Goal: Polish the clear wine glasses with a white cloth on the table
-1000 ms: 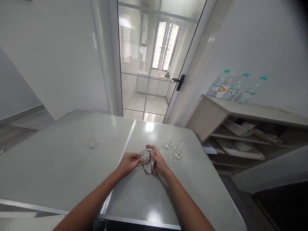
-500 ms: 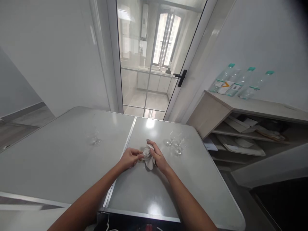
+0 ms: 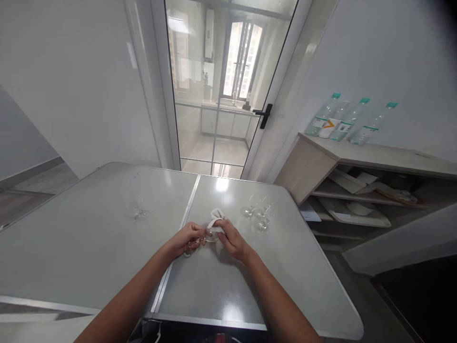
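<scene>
A clear stemmed glass point(image 3: 212, 236) lies sideways in the air just above the table, its bowl toward the right. My left hand point(image 3: 188, 238) is closed around its stem, and the round foot shows below the fingers. My right hand point(image 3: 233, 241) is closed on a white cloth point(image 3: 216, 215) and presses it against the bowl's upper side and rim. A fold of cloth stands up beyond the fingers. To the right on the table stand several more clear stemmed glasses point(image 3: 263, 225), close together. Another clear glass point(image 3: 141, 215) is apart on the left.
The grey table point(image 3: 85, 238) has a metal seam point(image 3: 191, 197) running across it. At the right, a wooden shelf unit point(image 3: 317, 157) holds trays and papers, with several plastic bottles point(image 3: 352, 125) on top. Behind the table is a glass door with a black handle point(image 3: 264, 115).
The cloth has moved from around the bowl, where it hung down, to the bowl's upper side. More of the glass shows. My left hand has shifted slightly left and down.
</scene>
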A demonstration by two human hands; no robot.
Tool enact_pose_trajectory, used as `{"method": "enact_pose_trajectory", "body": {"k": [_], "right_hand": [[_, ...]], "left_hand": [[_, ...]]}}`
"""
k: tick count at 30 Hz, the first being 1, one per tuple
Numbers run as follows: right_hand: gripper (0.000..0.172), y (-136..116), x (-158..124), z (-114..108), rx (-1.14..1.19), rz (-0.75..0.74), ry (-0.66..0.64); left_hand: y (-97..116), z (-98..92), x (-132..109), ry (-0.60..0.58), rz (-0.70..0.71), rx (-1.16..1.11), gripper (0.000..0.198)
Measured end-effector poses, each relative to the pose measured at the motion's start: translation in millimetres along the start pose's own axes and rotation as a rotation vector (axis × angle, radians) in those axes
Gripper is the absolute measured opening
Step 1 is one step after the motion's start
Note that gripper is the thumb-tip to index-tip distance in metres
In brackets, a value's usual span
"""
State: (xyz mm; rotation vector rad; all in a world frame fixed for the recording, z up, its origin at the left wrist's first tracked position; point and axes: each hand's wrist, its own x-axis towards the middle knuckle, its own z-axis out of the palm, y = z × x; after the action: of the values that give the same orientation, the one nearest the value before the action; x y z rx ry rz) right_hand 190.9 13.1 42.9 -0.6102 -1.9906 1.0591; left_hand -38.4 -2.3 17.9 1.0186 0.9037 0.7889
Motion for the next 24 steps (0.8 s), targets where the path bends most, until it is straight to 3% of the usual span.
{"method": "enact_pose_trajectory", "body": {"k": [3, 6, 10, 14, 18, 21, 24], "right_hand": [[0.035, -1.5, 3.9, 4.7, 0.205, 0.148, 0.128], [0.033, 0.2, 11.4, 12.3, 0.532, 0.323, 0.275], [0.032, 6.1, 17.6, 12.6, 0.841, 0.405, 0.412], [0.041, 7.7, 15.6, 8.1, 0.768, 0.412, 0.372], [0.044, 1.4, 13.6, 10.5, 0.486, 0.349, 0.278], [0.041, -4.6, 14.7, 9.4, 0.491, 0.328, 0.266], [0.039, -7.7, 14.6, 3.5, 0.497, 0.327, 0.219]], "left_hand": [[-4.6, 8.9, 2.8, 0.148, 0.176, 0.149, 0.045], [-12.9, 14.3, 6.6, 0.311, 0.251, 0.259, 0.045], [-22.7, 13.8, 8.9, 0.437, 0.385, 0.444, 0.043], [-29.8, 10.1, 7.9, 0.518, 0.649, 0.802, 0.039], [-35.3, 10.6, 5.8, 0.553, 0.76, 1.039, 0.041], [-36.4, 15.0, 5.1, 0.573, 0.756, 0.989, 0.042], [-35.0, 19.4, 7.4, 0.555, 0.638, 0.736, 0.044]]}}
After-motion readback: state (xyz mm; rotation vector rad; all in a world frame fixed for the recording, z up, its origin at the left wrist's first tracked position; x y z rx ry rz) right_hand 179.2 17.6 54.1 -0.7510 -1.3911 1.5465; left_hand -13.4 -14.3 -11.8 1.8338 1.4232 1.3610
